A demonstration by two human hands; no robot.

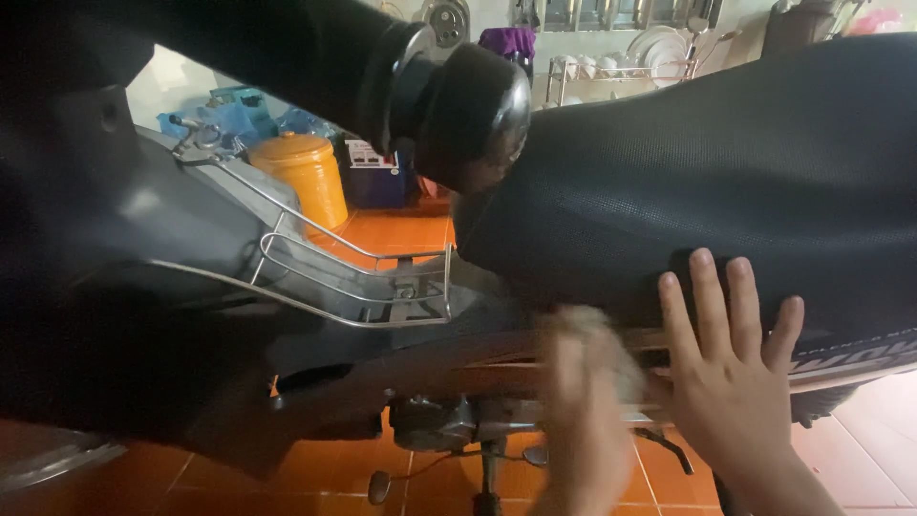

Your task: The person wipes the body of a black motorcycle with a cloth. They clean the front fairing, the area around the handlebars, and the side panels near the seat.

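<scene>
My right hand (731,382) lies flat with fingers spread against the side of a motorbike's black textured seat (726,162). Just to its left, my left hand (583,430) is blurred by motion and pressed to the dark side panel (449,358) under the seat. It appears to grip a pale, fuzzy cloth (587,334), though the blur hides its fingers. The black handlebar grip end (473,110) juts into the top middle.
A chrome wire rack (358,282) sits on the grey front body of the bike. Engine parts and a foot peg (449,425) hang above the orange tiled floor (401,229). An orange lidded container (306,172) and a dish rack (621,67) stand behind.
</scene>
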